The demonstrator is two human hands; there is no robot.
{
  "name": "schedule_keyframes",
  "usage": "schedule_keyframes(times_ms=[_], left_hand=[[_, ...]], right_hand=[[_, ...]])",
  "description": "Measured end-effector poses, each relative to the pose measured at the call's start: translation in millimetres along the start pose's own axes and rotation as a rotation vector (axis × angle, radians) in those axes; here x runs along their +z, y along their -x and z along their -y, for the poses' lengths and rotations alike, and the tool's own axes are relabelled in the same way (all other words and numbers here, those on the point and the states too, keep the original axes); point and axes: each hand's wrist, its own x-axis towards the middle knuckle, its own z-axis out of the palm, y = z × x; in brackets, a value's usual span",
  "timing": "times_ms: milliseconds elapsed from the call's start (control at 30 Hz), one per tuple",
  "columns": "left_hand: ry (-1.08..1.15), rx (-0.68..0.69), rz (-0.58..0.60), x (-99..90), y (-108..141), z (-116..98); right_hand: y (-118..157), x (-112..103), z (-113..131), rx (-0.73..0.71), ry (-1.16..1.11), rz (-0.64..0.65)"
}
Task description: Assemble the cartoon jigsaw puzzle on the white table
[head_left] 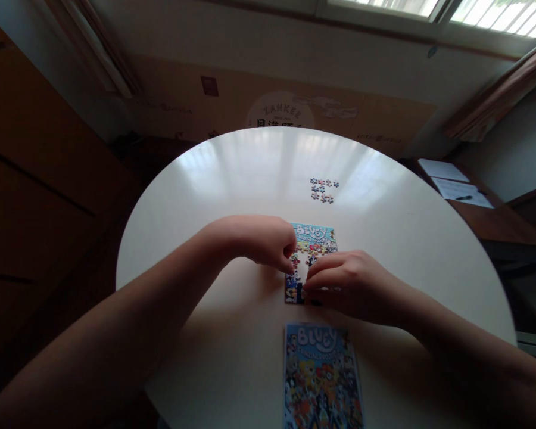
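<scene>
A partly assembled jigsaw puzzle (315, 231) with "BLUEY" lettering lies on the white round table, with a bare gap in its middle. My left hand (270, 241) rests at its left edge, fingers curled in and thumb tip on the border pieces; anything inside the curl is hidden. Over the puzzle's lower right reaches my right hand (351, 280), its fingertips drawn together beside the gap. Whether a piece is between them I cannot make out. Closer to me lies a printed picture sheet (324, 375) with the same lettering and crowded cartoon figures.
Several loose jigsaw pieces (321, 189) sit in short rows beyond the puzzle on the white table (214, 190). To the right, papers (458, 189) and a dark pen (464, 198) lie on a brown side table. A wall with a window stands behind.
</scene>
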Motion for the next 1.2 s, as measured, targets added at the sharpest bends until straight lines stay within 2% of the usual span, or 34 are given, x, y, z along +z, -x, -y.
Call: schedule_keyframes(times_ms=[700, 867, 1067, 1200], left_hand=[[-0.014, 0.078, -0.002, 7.7, -1.6, -13.2], [-0.028, 0.065, 0.022, 7.8, -1.9, -16.1], [0.007, 0.057, 0.013, 8.1, -3.1, -13.1], [0.007, 0.049, 0.026, 7.7, -3.5, -13.3]], right_hand=[[-2.1, -0.2, -0.6, -0.028, 0.066, -0.013], [-1.5, -8.2, -2.6, -0.031, 0.014, 0.008], [4.8, -24.4, -10.8, -0.071, 0.043, -0.046], [5.2, -25.4, -12.0, -0.068, 0.046, 0.036]])
